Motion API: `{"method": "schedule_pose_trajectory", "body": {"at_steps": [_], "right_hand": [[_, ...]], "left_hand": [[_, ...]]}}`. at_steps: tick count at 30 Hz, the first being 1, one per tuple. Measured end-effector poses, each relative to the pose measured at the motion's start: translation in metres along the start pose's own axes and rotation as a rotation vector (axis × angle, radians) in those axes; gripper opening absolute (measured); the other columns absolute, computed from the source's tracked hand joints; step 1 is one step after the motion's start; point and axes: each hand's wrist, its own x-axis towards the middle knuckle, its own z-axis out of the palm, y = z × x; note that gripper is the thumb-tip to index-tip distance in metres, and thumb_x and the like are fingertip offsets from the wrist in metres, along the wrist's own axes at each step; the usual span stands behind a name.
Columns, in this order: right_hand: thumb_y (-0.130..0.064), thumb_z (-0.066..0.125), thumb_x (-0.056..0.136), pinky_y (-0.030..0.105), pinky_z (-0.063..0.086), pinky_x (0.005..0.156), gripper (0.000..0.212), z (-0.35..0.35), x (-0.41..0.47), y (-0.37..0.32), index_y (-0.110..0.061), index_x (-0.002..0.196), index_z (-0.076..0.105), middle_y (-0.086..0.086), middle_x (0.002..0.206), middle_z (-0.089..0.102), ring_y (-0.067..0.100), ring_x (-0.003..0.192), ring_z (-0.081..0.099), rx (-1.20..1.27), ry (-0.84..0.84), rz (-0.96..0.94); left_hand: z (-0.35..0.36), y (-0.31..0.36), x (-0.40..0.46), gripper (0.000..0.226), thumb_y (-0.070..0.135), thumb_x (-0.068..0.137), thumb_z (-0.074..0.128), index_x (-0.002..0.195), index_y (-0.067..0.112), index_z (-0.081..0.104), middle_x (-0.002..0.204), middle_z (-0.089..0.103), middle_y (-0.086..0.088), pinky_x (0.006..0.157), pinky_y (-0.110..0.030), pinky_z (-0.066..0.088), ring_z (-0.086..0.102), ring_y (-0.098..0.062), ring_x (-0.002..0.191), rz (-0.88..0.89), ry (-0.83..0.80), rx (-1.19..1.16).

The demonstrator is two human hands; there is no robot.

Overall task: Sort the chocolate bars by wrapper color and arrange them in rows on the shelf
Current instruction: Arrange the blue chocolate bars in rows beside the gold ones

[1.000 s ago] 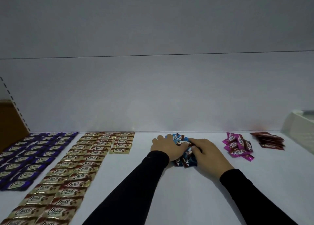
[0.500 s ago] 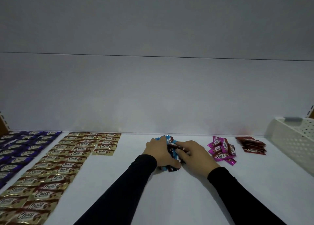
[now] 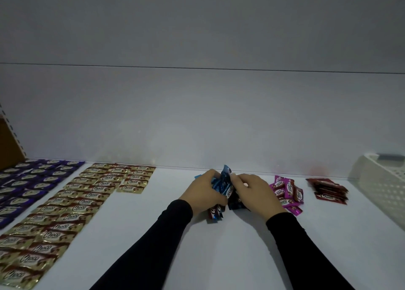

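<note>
A bunch of blue-wrapped chocolate bars (image 3: 223,183) is gathered between both hands at the middle of the white shelf (image 3: 219,246). My left hand (image 3: 202,194) grips the bunch from the left, and my right hand (image 3: 255,193) grips it from the right. Some bars stick up at the top and out at the bottom. Purple bars (image 3: 28,184) lie in rows at the far left. Gold bars (image 3: 72,208) lie in rows beside them.
A loose pile of pink bars (image 3: 287,193) lies right of my right hand, and a stack of dark red bars (image 3: 328,190) beyond it. A white perforated basket (image 3: 383,184) stands at the right edge. The shelf's back wall rises close behind.
Both hands have drawn the blue bars up from a flat pile into a raised bunch. The view swung right, then partly back left.
</note>
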Motion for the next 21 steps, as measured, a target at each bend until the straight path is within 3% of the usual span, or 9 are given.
{"method": "schedule_pose_trajectory", "body": {"at_steps": [2,4,8,12,15,18,21], "right_hand": [[-0.046,0.035,0.102,0.027,0.037,0.065,0.048,-0.002,-0.002,0.0,-0.018,0.078,0.064,-0.006,0.074,0.06,0.014,0.077,0.055,-0.046,0.039,0.011],[-0.046,0.036,0.102,0.026,0.04,0.067,0.045,-0.001,-0.001,0.003,-0.019,0.081,0.066,-0.006,0.079,0.062,0.015,0.082,0.056,-0.074,0.064,-0.007],[-0.041,0.044,0.101,0.023,0.039,0.092,0.033,0.004,0.001,0.008,-0.023,0.117,0.066,-0.004,0.117,0.063,0.011,0.113,0.053,-0.024,0.06,-0.035],[-0.04,0.039,0.103,0.019,0.022,0.111,0.044,0.014,0.0,0.009,-0.026,0.144,0.047,-0.005,0.151,0.038,0.008,0.14,0.032,-0.067,-0.094,-0.095],[-0.038,0.039,0.103,0.026,0.023,0.116,0.042,0.022,-0.001,0.008,-0.025,0.142,0.05,-0.004,0.151,0.039,0.011,0.142,0.03,-0.214,-0.194,-0.134],[-0.035,0.042,0.102,0.028,0.028,0.114,0.039,0.02,0.0,0.005,-0.024,0.137,0.055,-0.004,0.146,0.044,0.013,0.138,0.035,-0.27,-0.213,-0.146],[-0.033,0.045,0.101,0.024,0.03,0.11,0.037,0.018,-0.004,0.007,-0.024,0.136,0.056,-0.004,0.143,0.046,0.012,0.132,0.039,-0.285,-0.224,-0.15]], "left_hand": [[-0.005,-0.004,-0.001,0.048,0.007,0.074,0.08,0.11,0.031,0.058,0.109,0.068,-0.001,0.085,-0.032,0.059,0.068,-0.016,0.09,0.021,-0.014,-0.031],[-0.011,-0.008,-0.005,0.045,0.007,0.078,0.078,0.105,0.038,0.062,0.111,0.07,-0.002,0.086,-0.034,0.059,0.071,-0.018,0.092,0.027,-0.048,-0.082],[-0.029,-0.015,-0.013,0.033,0.004,0.09,0.069,0.107,0.032,0.07,0.102,0.076,-0.002,0.074,-0.027,0.058,0.074,-0.016,0.083,0.025,-0.118,-0.154],[-0.041,-0.022,-0.017,0.028,0.005,0.09,0.069,0.103,0.03,0.071,0.101,0.077,-0.005,0.081,-0.032,0.06,0.074,-0.025,0.093,0.012,-0.13,-0.142],[-0.044,-0.026,-0.019,0.026,0.001,0.09,0.069,0.108,0.02,0.072,0.098,0.077,-0.005,0.083,-0.035,0.061,0.074,-0.024,0.091,0.005,-0.133,-0.181],[-0.05,-0.031,-0.021,0.027,-0.004,0.091,0.066,0.111,0.012,0.071,0.085,0.078,-0.003,0.062,-0.025,0.058,0.075,-0.015,0.073,-0.056,-0.092,-0.304],[-0.056,-0.035,-0.023,0.028,-0.002,0.09,0.068,0.111,0.017,0.071,0.086,0.078,-0.003,0.06,-0.026,0.058,0.075,-0.016,0.072,-0.083,-0.054,-0.35]]}}
